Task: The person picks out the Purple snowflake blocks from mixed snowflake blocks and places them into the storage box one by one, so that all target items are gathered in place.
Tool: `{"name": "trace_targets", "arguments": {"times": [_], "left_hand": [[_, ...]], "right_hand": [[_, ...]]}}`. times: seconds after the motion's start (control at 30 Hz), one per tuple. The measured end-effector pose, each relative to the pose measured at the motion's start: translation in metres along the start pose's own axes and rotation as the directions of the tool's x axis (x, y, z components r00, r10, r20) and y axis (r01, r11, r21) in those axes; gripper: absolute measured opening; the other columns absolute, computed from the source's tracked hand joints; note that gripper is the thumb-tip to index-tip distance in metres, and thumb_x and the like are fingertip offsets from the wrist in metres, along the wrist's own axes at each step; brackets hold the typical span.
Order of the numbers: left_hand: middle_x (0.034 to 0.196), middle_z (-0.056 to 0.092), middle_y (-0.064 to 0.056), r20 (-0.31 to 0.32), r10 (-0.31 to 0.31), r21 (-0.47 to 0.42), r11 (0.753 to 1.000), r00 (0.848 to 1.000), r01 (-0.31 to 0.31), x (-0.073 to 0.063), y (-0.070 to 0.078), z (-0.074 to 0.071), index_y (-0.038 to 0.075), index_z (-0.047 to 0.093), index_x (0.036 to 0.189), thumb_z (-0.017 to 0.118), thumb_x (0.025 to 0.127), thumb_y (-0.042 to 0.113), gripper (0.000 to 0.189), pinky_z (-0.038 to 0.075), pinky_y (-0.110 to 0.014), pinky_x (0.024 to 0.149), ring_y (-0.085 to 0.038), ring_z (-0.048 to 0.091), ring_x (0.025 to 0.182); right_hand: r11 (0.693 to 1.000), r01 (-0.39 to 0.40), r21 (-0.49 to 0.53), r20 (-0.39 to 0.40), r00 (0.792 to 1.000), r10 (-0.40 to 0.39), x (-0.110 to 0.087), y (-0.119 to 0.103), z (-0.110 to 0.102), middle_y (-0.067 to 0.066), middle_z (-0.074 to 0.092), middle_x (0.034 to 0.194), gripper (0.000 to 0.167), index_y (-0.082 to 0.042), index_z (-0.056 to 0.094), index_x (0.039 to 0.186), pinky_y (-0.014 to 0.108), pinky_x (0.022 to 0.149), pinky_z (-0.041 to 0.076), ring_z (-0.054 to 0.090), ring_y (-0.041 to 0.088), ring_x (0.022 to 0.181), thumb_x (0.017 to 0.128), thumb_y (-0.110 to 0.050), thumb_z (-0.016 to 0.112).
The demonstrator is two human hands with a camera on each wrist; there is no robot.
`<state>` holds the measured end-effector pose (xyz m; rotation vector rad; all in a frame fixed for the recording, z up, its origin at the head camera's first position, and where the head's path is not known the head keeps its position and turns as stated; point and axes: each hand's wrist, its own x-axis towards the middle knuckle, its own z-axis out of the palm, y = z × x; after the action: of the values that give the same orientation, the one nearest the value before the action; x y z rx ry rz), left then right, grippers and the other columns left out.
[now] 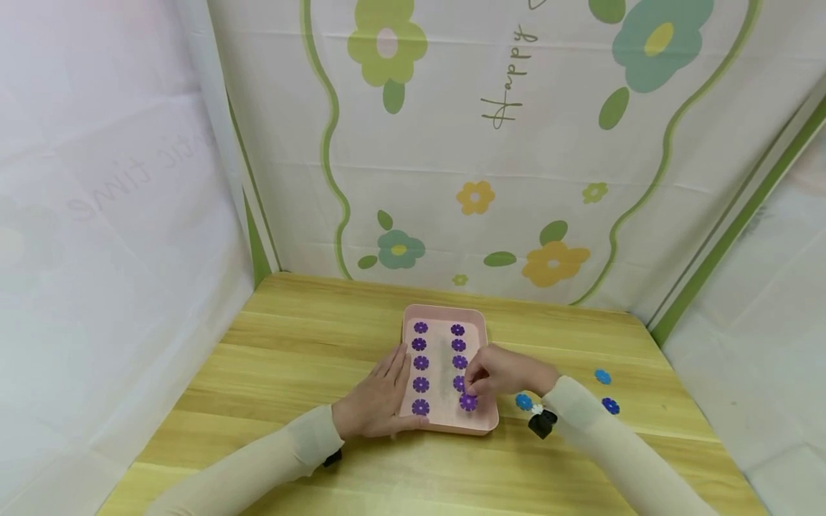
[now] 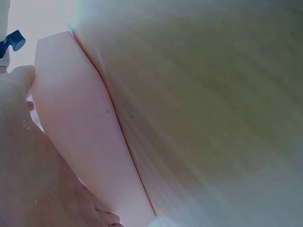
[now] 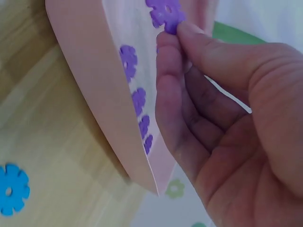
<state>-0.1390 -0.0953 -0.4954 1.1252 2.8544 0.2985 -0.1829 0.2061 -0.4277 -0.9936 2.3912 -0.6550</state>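
Observation:
A pink rectangular tray stands on the table, with two columns of purple flower-shaped discs inside; one of the left column is this disc. My left hand rests along the tray's left side, fingers extended and thumb by the near left corner. Between thumb and index finger, my right hand pinches a purple flower-shaped disc over the near right part of the tray. In the left wrist view, the left hand lies against the tray's outer wall.
Right of the tray lie a light blue disc, another light blue disc and a dark blue disc. The wooden table is enclosed by white printed cloth at the back and both sides.

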Motion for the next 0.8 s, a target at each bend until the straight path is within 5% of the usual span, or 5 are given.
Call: {"name": "trace_targets", "arguments": {"times": [0.43,0.8], "left_hand": [[0.174,0.004,-0.034,0.006,-0.005,-0.012,1.0,1.0,0.005,-0.001,-0.001,0.001,-0.012,0.014,0.164,0.043,0.099,0.079,0.115,0.021,-0.051,0.134,-0.044,0.006,0.165],[0.174,0.005,-0.033,0.023,-0.011,-0.023,1.0,1.0,0.011,-0.002,-0.002,-0.006,-0.011,0.014,0.164,0.041,0.098,0.082,0.118,0.02,-0.051,0.134,-0.044,0.008,0.165]], "right_hand": [[0.98,-0.004,-0.2,-0.026,1.0,-0.001,0.021,0.003,0.027,-0.004,0.08,0.088,0.007,-0.011,0.085,0.097,0.014,0.067,0.056,0.06,-0.004,0.071,0.095,-0.009,0.079],[0.979,-0.025,-0.2,-0.039,0.999,0.018,0.022,0.007,0.028,-0.004,0.079,0.088,0.006,-0.01,0.085,0.096,0.015,0.065,0.056,0.061,-0.003,0.07,0.095,-0.009,0.079]]}}
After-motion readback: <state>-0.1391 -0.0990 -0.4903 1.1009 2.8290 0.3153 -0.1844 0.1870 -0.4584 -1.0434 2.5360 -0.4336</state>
